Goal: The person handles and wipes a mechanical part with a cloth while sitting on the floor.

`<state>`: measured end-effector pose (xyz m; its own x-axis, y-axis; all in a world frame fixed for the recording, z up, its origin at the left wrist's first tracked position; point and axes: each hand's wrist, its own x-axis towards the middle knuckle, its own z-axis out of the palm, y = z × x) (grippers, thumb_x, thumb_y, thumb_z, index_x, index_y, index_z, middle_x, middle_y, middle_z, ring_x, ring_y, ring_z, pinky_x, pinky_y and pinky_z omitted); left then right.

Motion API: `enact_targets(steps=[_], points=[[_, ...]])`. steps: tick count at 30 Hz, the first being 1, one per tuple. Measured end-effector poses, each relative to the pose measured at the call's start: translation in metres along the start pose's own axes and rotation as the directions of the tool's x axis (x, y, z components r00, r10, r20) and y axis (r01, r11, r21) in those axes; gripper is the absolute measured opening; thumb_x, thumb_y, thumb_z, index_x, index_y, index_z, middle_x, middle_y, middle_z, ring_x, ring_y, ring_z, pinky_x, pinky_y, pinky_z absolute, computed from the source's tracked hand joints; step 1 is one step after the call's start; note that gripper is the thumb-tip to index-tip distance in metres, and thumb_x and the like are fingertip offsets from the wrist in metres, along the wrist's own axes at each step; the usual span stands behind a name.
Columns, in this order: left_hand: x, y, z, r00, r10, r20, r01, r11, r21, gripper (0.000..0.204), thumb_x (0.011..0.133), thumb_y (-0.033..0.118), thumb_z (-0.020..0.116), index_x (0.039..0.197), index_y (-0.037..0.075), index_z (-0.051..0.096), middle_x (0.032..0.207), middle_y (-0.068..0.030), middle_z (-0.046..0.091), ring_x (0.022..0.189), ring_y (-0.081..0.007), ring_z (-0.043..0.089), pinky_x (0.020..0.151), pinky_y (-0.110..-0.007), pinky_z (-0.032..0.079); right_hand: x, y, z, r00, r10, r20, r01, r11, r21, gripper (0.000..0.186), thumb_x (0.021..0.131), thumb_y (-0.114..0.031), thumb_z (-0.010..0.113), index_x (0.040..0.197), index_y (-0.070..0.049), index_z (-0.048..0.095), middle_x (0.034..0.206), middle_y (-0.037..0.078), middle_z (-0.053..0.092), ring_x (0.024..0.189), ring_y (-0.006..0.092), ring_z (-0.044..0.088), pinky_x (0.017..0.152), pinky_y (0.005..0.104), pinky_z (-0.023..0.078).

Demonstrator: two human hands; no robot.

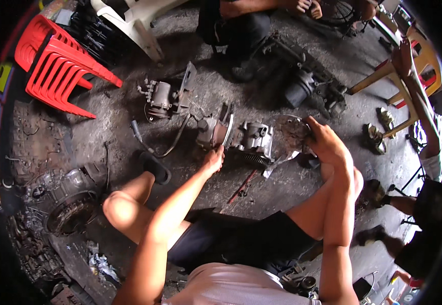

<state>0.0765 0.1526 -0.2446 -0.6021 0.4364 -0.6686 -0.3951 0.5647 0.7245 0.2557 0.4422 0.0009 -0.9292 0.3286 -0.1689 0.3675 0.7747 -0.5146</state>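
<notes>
Two bare hands near the centre of the frame, both at dirty metal parts on a dark grey, stained floor. Left hand just left of centre, narrow, with fingers curled at the lower end of a grey and rusty-brown round metal unit with bright curved rim. Right hand right of centre, bent over the right edge of a brown, grease-covered metal part; not possible to tell how firmly closed, because of partly hidden fingertips. Between these two, in the middle of the frame, a silver-grey metal assembly with toothed gear at lower side. Just below the brown part, a crumpled white sheet. Lower, on the floor, a thin red rod. To the left of the round unit, a bent dark hose; above this, a grey cylindrical metal component. In the upper right, a large dark metal machine block. In the upper left, a stack of red plastic chairs. In the lower left, a round metal housing.
</notes>
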Motion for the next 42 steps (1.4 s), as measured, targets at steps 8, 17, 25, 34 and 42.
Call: enact_targets(steps=[8, 17, 25, 34, 42], points=[[0.003, -0.045, 0.007, 0.737, 0.668, 0.104, -0.409, 0.318, 0.855, 0.047, 0.097, 0.04, 0.033, 0.116, 0.002, 0.051, 0.093, -0.0294, 0.058, 0.086, -0.0464, 0.057, 0.073, -0.053, 0.047, -0.001, 0.006, 0.009, 0.982, 0.103, 0.155, -0.077, 0.983, -0.17, 0.048, 0.079, -0.023, 0.063, 0.119, -0.005, 0.046, 0.082, 0.024, 0.063, 0.084, 0.04, 0.063, 0.07, 0.0456, 0.052], [0.01, 0.023, 0.038, 0.949, 0.292, -0.122, -0.106, 0.656, 0.748, 0.043, 0.092, 0.041, 0.043, 0.093, 0.001, 0.059, 0.09, -0.0285, 0.063, 0.088, -0.0465, 0.06, 0.076, -0.054, 0.048, 0.007, -0.018, 0.001, 0.973, 0.087, 0.212, -0.059, 0.989, -0.135, 0.051, 0.08, -0.021, 0.061, 0.124, -0.005, 0.042, 0.083, 0.024, 0.063, 0.082, 0.0415, 0.061, 0.07, 0.0481, 0.049], [-0.037, -0.008, 0.028, 0.934, 0.278, -0.224, -0.03, 0.687, 0.726, 0.049, 0.092, 0.045, 0.04, 0.092, 0.0, 0.059, 0.091, -0.031, 0.061, 0.087, -0.0464, 0.06, 0.073, -0.053, 0.048, -0.003, -0.028, 0.011, 0.976, -0.017, 0.218, 0.032, 0.997, -0.067, 0.048, 0.082, -0.022, 0.056, 0.124, -0.004, 0.043, 0.079, 0.025, 0.062, 0.076, 0.041, 0.061, 0.067, 0.0489, 0.049], [-0.002, 0.029, 0.051, 0.869, 0.404, -0.285, -0.165, 0.78, 0.603, 0.042, 0.095, 0.038, 0.041, 0.086, 0.0, 0.055, 0.08, -0.0266, 0.06, 0.077, -0.0445, 0.06, 0.066, -0.052, 0.049, 0.027, -0.029, 0.013, 0.964, 0.0, 0.267, 0.044, 0.986, -0.16, 0.037, 0.076, -0.014, 0.059, 0.111, -0.004, 0.052, 0.084, 0.023, 0.063, 0.081, 0.0394, 0.061, 0.067, 0.0449, 0.05], [0.01, 0.036, 0.031, 0.883, 0.341, -0.322, 0.0, 0.687, 0.726, 0.051, 0.094, 0.042, 0.038, 0.082, -0.001, 0.062, 0.083, -0.0277, 0.063, 0.082, -0.0456, 0.061, 0.072, -0.052, 0.05, 0.018, -0.048, 0.015, 0.957, -0.171, 0.234, 0.16, 0.985, 0.067, 0.046, 0.076, -0.011, 0.065, 0.118, -0.002, 0.048, 0.086, 0.024, 0.063, 0.086, 0.0394, 0.061, 0.073, 0.0458, 0.049]])
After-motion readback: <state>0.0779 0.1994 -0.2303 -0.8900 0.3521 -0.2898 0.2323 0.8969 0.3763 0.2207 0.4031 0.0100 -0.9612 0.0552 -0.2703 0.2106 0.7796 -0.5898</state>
